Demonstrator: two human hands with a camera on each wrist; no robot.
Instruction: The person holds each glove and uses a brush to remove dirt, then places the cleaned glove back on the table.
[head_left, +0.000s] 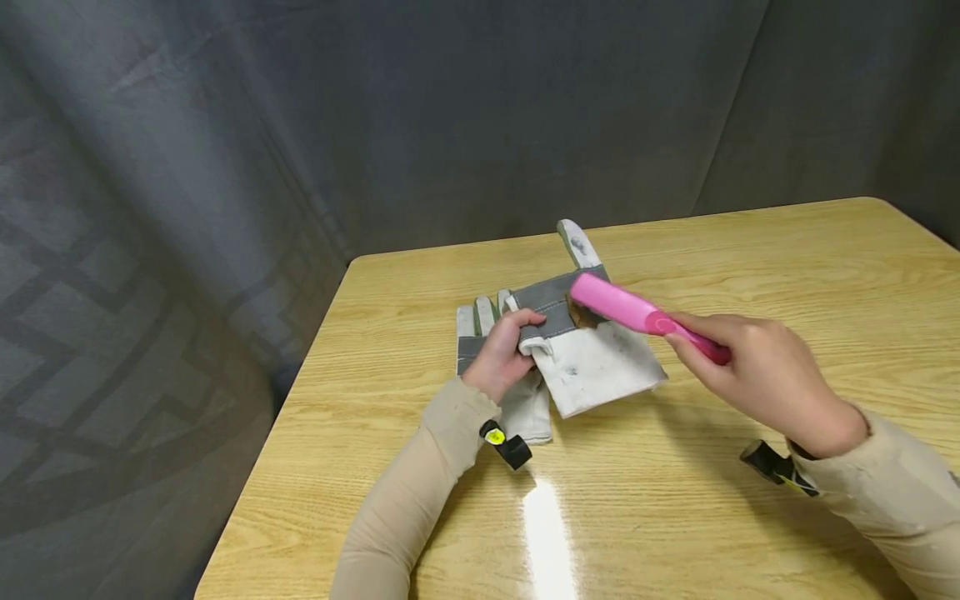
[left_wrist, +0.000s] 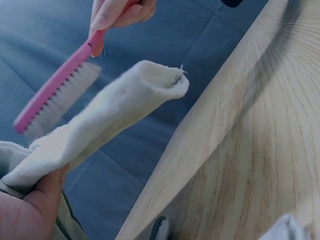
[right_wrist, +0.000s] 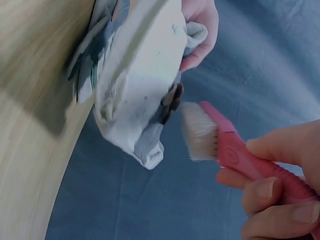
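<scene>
My left hand (head_left: 510,350) grips a white and grey work glove (head_left: 600,367) by its side, thumb on top, and holds it raised and tilted. Dark smudges mark its cuff and one finger. A brown patch (right_wrist: 172,102) sticks out from the grey band. In my right hand (head_left: 772,375) is the handle of a pink brush (head_left: 618,304). Its white bristles (right_wrist: 197,132) face the glove, with a small gap from the brown patch in the right wrist view. A second matching glove (head_left: 531,412) lies on the table under my left hand, partly hidden.
The wooden table (head_left: 360,400) has a light grain, and a bright reflection shows near its front. Dark grey curtain (head_left: 525,108) hangs behind the table and down the left side. A black strap with a small camera (head_left: 513,450) sits at my left wrist.
</scene>
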